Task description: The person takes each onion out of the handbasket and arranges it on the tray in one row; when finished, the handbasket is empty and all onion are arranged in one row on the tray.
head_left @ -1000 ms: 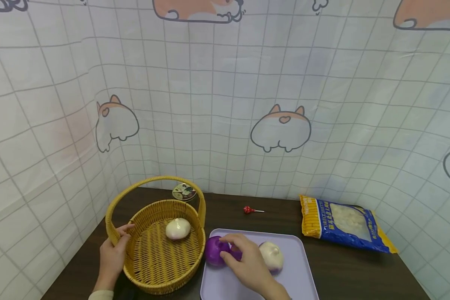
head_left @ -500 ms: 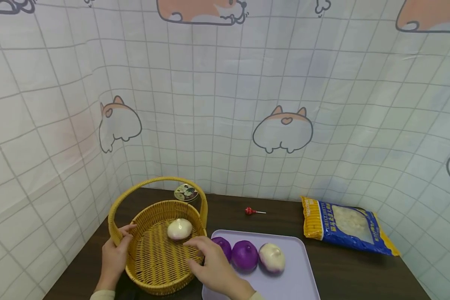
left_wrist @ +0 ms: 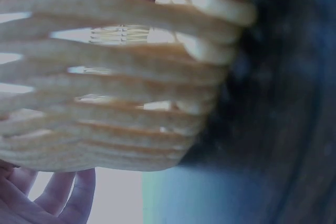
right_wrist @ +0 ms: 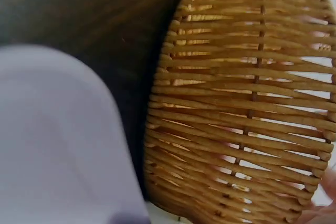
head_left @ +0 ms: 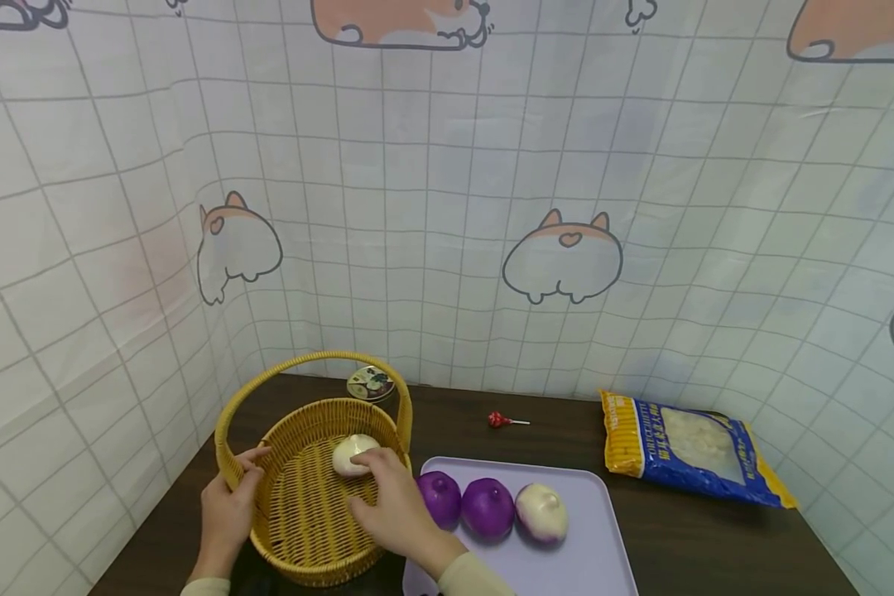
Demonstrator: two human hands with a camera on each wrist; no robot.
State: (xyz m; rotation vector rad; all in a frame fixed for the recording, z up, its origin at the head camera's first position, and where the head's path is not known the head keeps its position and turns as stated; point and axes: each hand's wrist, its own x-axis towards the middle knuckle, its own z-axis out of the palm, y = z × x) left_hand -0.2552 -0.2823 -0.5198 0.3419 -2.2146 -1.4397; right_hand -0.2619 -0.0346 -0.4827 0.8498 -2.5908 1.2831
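Note:
A yellow woven basket with a tall arched handle stands at the left of the table. My left hand grips it at the left rim, where the handle joins. Inside, toward the back right, lies a white onion with a purplish underside. My right hand reaches over the right rim, thumb and forefinger spread apart, the forefinger overlapping that onion in the head view. Both wrist views are mostly filled by the basket's woven side, which hides much of the hands.
On a lilac tray sit two purple onions and another white one. Behind stand a round tin and a red lollipop. A blue-and-yellow pasta bag lies at right, before a patterned curtain.
My right hand has moved left from the purple onions on the tray, past the basket's rim, to the white onion inside. My left hand keeps its hold.

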